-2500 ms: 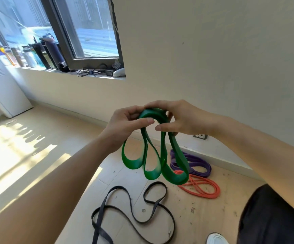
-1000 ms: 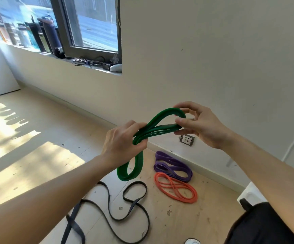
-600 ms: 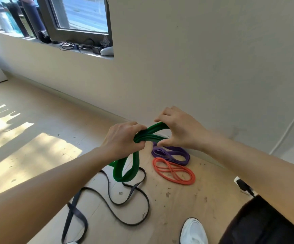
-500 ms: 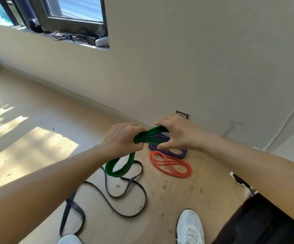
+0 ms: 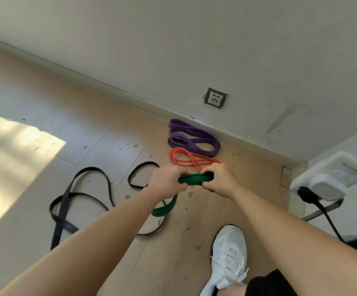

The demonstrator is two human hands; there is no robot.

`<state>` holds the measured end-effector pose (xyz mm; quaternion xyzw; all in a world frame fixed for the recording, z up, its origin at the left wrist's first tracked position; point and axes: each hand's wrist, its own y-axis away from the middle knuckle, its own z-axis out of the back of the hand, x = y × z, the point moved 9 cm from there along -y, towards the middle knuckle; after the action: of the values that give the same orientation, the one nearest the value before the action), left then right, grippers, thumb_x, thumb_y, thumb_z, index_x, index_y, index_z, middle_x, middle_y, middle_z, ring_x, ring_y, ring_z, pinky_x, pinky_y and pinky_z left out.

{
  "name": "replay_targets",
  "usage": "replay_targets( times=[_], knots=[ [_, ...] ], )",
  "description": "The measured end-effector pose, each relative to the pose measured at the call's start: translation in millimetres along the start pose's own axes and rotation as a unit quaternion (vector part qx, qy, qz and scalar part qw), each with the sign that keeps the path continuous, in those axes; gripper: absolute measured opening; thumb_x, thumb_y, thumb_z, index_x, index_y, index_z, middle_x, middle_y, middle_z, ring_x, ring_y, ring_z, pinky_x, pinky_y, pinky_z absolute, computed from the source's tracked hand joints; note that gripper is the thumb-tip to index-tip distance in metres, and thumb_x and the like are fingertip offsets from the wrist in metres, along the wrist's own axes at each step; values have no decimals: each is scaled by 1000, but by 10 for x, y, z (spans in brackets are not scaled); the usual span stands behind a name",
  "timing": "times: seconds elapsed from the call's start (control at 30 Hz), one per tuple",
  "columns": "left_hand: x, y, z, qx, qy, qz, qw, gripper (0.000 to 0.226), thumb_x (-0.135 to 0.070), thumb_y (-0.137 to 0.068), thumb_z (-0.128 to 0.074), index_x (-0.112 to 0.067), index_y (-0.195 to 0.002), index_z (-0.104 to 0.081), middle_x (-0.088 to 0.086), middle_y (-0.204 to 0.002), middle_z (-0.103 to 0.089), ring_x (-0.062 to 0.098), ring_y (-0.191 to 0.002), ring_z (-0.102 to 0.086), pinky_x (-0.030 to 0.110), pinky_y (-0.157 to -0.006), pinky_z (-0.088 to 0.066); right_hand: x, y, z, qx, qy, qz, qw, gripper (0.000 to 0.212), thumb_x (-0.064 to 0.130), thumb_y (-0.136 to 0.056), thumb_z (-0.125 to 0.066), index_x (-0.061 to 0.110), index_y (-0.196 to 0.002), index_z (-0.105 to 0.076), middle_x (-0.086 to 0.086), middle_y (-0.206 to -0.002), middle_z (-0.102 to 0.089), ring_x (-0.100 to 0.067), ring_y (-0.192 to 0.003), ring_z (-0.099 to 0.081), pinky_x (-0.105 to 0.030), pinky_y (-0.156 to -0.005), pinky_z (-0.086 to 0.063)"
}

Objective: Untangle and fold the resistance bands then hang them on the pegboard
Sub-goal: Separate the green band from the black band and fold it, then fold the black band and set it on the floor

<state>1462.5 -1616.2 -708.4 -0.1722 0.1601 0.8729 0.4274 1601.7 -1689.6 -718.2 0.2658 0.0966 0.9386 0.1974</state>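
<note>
A green resistance band (image 5: 195, 180) is bunched into a folded bundle between both hands, low over the floor. My left hand (image 5: 166, 183) grips its left end, and one green loop hangs below that hand. My right hand (image 5: 219, 180) grips the right end. Just beyond my hands a folded orange band (image 5: 186, 159) lies on the floor, partly hidden by my fingers. A folded purple band (image 5: 192, 140) lies behind it by the baseboard. A long black band (image 5: 83, 195) sprawls unfolded on the floor to the left. No pegboard is in view.
A wall socket (image 5: 215, 100) sits low on the white wall. A white device (image 5: 331, 177) with a black cable stands at the right. My white shoe (image 5: 228, 255) is on the wooden floor below my hands. A sunlit patch lies on the left.
My view has tilted down and both hands have lowered with the green band toward the floor near the orange band. The green band went from hanging loops to a tight bundle.
</note>
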Motion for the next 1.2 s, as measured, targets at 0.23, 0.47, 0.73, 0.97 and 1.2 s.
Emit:
replay_targets(
  times=[0.23, 0.47, 0.73, 0.97, 1.2],
  knots=[
    [-100, -516, -832, 27, -58, -48, 997, 34, -42, -90, -63, -32, -122, -67, -4, -112, -71, 23, -109, -63, 36, -86, -45, -1002, -66, -517, -45, -69, -114, 990, 39, 18, -71, -81, 16, -109, -76, -8, -106, -69, -28, -103, -61, -34, -88, -48],
    [221, -533, -1326, 99, -99, -58, 988, 94, -67, -71, -71, -29, -152, -41, -3, -150, -48, 24, -137, -43, 43, -110, -29, -1370, -32, -856, 6, 14, -145, 989, 57, 36, -72, -86, 20, -123, -66, -4, -117, -62, -26, -113, -54, -37, -96, -43],
    [577, -225, -1437, 149, -138, -27, 979, 145, -69, -56, -84, -33, -161, 8, 3, -165, -13, 34, -138, -35, 48, -103, -49, -1335, 11, -918, 11, 63, -135, 989, 83, 49, -71, -82, 29, -144, -47, 1, -132, -50, -26, -126, -44, -41, -104, -40],
    [653, -464, -1249, 83, -67, 8, 994, 63, -41, -79, -75, -27, -133, -46, 2, -135, -45, 28, -117, -50, 42, -75, -57, -1249, -86, -858, 29, 71, -128, 989, 54, 31, -83, -75, 34, -134, -58, 1, -119, -53, -24, -121, -44, -39, -99, -35],
    [621, -490, -1234, 34, -104, 6, 994, 57, -47, -87, -66, -31, -137, -46, 0, -139, -57, 27, -122, -50, 41, -89, -43, -1260, -157, -747, -4, 133, -162, 978, 57, 36, -85, -74, 32, -137, -52, 3, -137, -54, -26, -126, -43, -43, -100, -31]
  ],
)
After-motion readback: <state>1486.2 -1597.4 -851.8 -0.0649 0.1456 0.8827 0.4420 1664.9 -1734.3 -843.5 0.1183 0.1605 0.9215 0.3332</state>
